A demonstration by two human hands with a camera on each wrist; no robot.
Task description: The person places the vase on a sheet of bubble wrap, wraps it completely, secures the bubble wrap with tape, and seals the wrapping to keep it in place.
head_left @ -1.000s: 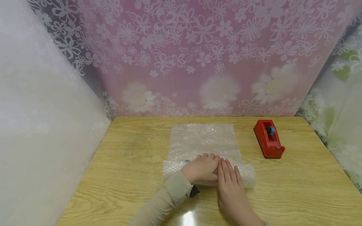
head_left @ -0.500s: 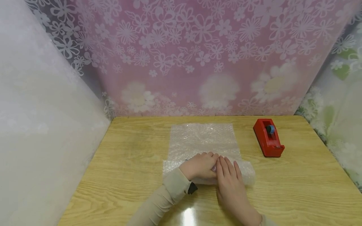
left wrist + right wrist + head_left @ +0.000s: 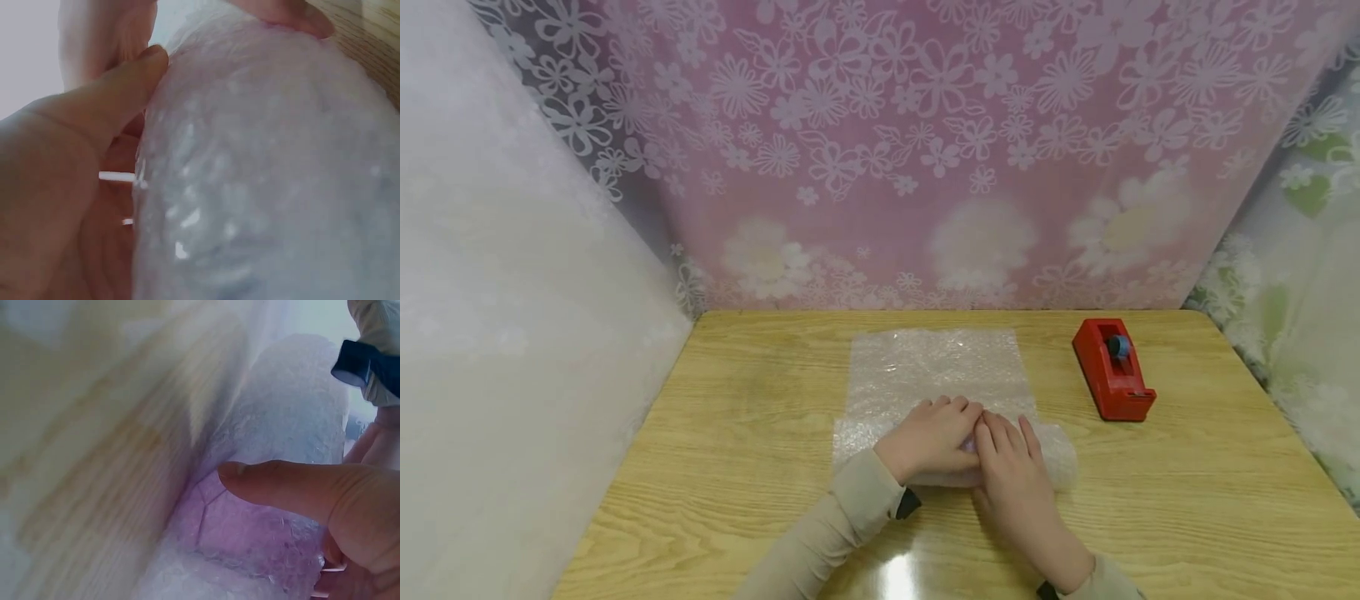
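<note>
A sheet of bubble wrap (image 3: 940, 371) lies on the table, its near end rolled into a thick cylinder (image 3: 1060, 457). Something pink and purple shows through the roll in the right wrist view, where the bubble wrap roll (image 3: 250, 534) is close up; its kind is hidden. My left hand (image 3: 931, 440) grips the roll left of its middle, thumb on the near side and fingers over the top. Right beside it, my right hand (image 3: 1021, 487) holds the roll too, thumb (image 3: 281, 484) against the near side. The hands nearly touch at the fingertips.
A red tape dispenser (image 3: 1114, 371) with a small blue roll of tape (image 3: 1117, 347) stands at the back right of the wooden table (image 3: 760, 400). Flowered curtains (image 3: 940, 167) close off the back and sides.
The roll has shifted slightly forward, away from me. My left hand has moved a little forward with it. The fingers of my right hand have bent more over the top of the roll.
</note>
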